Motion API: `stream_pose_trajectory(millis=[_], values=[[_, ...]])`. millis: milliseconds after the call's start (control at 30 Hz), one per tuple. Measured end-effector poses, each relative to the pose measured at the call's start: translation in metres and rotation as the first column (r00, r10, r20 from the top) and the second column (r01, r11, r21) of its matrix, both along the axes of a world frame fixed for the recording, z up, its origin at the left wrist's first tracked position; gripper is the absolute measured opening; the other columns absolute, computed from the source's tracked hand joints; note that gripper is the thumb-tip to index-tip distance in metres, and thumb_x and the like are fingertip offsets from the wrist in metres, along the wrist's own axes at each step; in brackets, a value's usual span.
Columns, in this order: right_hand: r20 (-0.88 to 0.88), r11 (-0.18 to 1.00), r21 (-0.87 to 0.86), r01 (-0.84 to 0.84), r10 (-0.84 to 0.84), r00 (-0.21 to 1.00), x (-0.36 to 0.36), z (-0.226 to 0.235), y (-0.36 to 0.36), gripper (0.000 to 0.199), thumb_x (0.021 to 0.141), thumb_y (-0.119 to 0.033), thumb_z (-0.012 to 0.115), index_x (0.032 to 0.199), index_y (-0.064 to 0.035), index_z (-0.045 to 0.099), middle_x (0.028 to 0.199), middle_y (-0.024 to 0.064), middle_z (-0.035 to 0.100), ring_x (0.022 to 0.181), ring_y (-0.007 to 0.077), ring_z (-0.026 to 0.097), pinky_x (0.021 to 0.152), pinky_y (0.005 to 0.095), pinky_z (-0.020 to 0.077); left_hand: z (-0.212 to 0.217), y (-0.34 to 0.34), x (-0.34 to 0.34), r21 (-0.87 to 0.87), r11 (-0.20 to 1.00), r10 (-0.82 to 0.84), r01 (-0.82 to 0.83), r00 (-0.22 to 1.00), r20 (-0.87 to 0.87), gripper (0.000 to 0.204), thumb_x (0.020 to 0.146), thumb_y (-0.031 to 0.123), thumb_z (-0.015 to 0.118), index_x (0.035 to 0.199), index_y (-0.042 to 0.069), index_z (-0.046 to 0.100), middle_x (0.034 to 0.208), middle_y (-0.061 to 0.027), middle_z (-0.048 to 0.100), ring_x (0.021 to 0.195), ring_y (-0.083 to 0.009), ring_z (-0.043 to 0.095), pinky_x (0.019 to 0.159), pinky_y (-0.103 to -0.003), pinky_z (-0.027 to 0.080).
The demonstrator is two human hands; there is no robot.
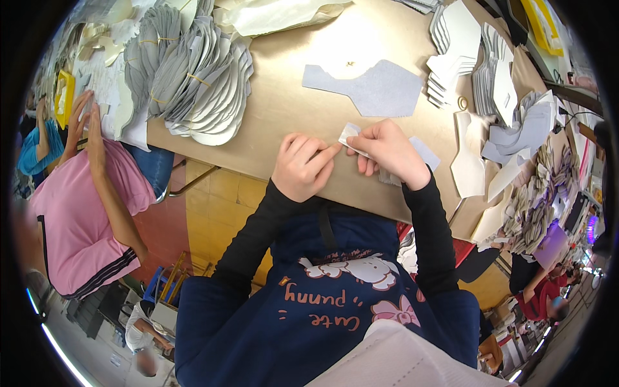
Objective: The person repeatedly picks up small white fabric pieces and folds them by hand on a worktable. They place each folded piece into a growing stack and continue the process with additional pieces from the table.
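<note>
My right hand (390, 149) pinches the small white end of a thin cut piece (349, 133) between thumb and fingers, just above the table's near edge. A grey part (423, 153) shows beyond that wrist; whether it belongs to the same piece is hidden. My left hand (302, 166) is closed, its fingers curled, with the index fingertip touching the edge of the white end. Anything else inside those fingers is hidden. Farther in, a flat grey cut-out (380, 87) with a narrow arm and wide angular body lies on the brown table (277, 97).
Rubber-banded bundles of grey and white cut-outs (206, 84) stand at the left. More stacks (454, 48) fill the far right, near a pale cut-out (467, 158) and a small tape roll (462, 102). A co-worker in a pink shirt (97, 200) sits at the left.
</note>
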State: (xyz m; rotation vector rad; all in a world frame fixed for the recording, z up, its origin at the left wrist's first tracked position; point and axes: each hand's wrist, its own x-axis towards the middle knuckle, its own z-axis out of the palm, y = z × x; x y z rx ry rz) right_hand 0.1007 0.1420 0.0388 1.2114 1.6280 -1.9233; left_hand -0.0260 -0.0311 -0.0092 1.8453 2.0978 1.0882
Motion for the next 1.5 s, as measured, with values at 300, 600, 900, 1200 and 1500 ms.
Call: stream_pose_trajectory(millis=[300, 600, 900, 1200, 1500], values=[[-0.022, 1.0, -0.004, -0.002, 0.002, 1.0, -0.001, -0.001, 0.002, 0.03, 0.092, -0.02, 0.064, 0.08, 0.0069, 0.07, 0.058, 0.0118, 0.066, 0.048, 0.0164, 0.064, 0.047, 0.0281, 0.0492, 0.004, 0.003, 0.001, -0.055, 0.997, 0.045, -0.045, 0.999, 0.004, 0.035, 0.077, 0.003, 0.07, 0.111, 0.013, 0.076, 0.091, -0.0013, 0.059, 0.085, -0.0207, 0.058, 0.084, -0.038, 0.044], [-0.157, 0.995, 0.046, -0.083, 0.089, 0.984, 0.014, 0.003, 0.008, 0.033, 0.092, -0.029, 0.068, 0.085, 0.0025, 0.074, 0.065, 0.0104, 0.069, 0.059, 0.0147, 0.067, 0.055, 0.0288, 0.0514, 0.023, 0.01, 0.009, -0.242, 0.96, 0.145, -0.143, 0.989, -0.009, 0.035, 0.08, 0.003, 0.068, 0.11, 0.018, 0.078, 0.091, 0.0003, 0.06, 0.086, -0.0205, 0.057, 0.082, -0.036, 0.042], [-0.145, 0.982, 0.11, -0.155, 0.171, 0.975, 0.105, 0.026, 0.025, 0.055, 0.084, -0.016, 0.077, 0.134, 0.0016, 0.061, 0.112, 0.009, 0.071, 0.103, 0.0149, 0.064, 0.096, 0.0281, 0.0473, 0.026, 0.011, 0.006, -0.271, 0.955, 0.126, -0.117, 0.992, 0.018, 0.031, 0.084, 0.003, 0.068, 0.11, 0.017, 0.079, 0.091, 0.0005, 0.059, 0.085, -0.0202, 0.055, 0.083, -0.036, 0.041], [-0.18, 0.916, 0.087, 0.392, -0.373, 0.91, 0.144, 0.013, 0.007, 0.038, 0.088, -0.002, 0.072, 0.126, 0.0001, 0.065, 0.1, 0.0051, 0.07, 0.084, 0.005, 0.063, 0.076, 0.0193, 0.0498, 0.018, 0.009, 0.011, -0.186, 0.973, 0.142, -0.138, 0.99, 0.01, 0.033, 0.084, 0.001, 0.068, 0.112, 0.016, 0.078, 0.092, -0.0023, 0.06, 0.087, -0.0219, 0.056, 0.085, -0.035, 0.041], [-0.308, 0.832, 0.114, 0.543, -0.49, 0.815, 0.146, -0.005, -0.013, 0.039, 0.087, 0.002, 0.071, 0.125, -0.0014, 0.066, 0.076, -0.0067, 0.056, 0.065, -0.0006, 0.048, 0.058, 0.0169, 0.038, 0.035, 0.031, 0.034, -0.114, 0.99, 0.103, -0.089, 0.986, 0.132, 0.036, 0.086, 0.006, 0.07, 0.122, 0.012, 0.07, 0.111, -0.0069, 0.065, 0.107, -0.0272, 0.06, 0.094, -0.038, 0.043]])
